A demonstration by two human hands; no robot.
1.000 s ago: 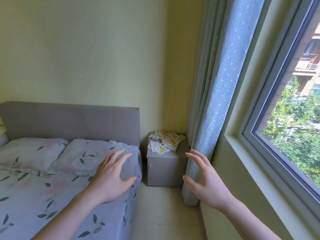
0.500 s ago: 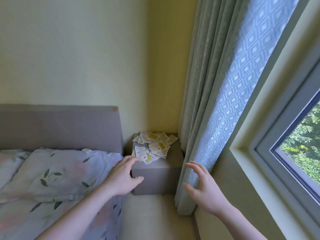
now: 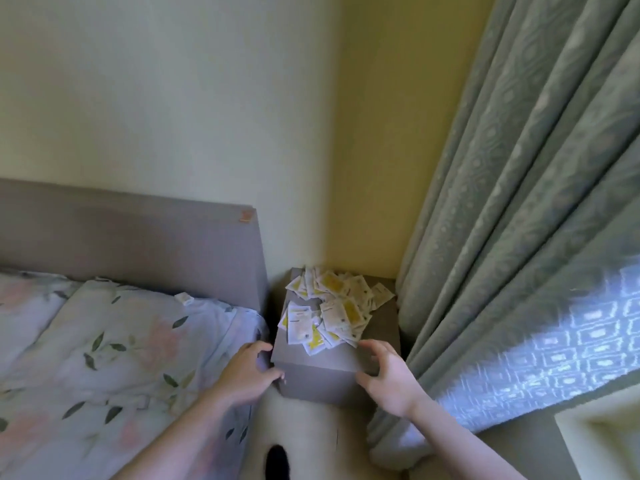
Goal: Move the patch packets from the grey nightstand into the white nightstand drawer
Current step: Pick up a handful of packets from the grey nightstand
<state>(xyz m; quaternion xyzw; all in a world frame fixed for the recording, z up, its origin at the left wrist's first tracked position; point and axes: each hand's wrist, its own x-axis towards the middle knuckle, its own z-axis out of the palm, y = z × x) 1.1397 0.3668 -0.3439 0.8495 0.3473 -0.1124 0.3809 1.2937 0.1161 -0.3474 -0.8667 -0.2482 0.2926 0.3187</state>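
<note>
Head view, start of pickup. Over the last second I have closed in on the grey nightstand (image 3: pixel 337 355): it was well ahead in the corner with both hands raised in mid-air, and it now sits directly under them. The left hand (image 3: pixel 247 374) has dropped to the nightstand's front-left corner, at about 8 o'clock from the packets (image 3: pixel 332 306), fingers loosely curved against the edge and holding nothing. The right hand (image 3: pixel 386 374) has come to the front-right corner, at about 5 o'clock from the packets, fingers and thumb spread and curved over the top edge, also holding nothing. I judge the approach finished and the gathering not yet begun; no packet has left the top.

The packets lie in a loose overlapping heap on the nightstand top, white and yellow, the nearest ones just short of the right fingertips (image 3: pixel 367 346). The heap fills the back and middle of the top, beside the headboard (image 3: pixel 138 244) at 9 o'clock and the curtain (image 3: pixel 519 220) at 3 o'clock.

Not shown: the white nightstand and its drawer are out of view entirely. The packets' print is too small to read, and their count cannot be told where they overlap. Whether either hand actually touches the nightstand is uncertain. A small white item on the bed (image 3: pixel 104 358) near the headboard is unidentifiable.
</note>
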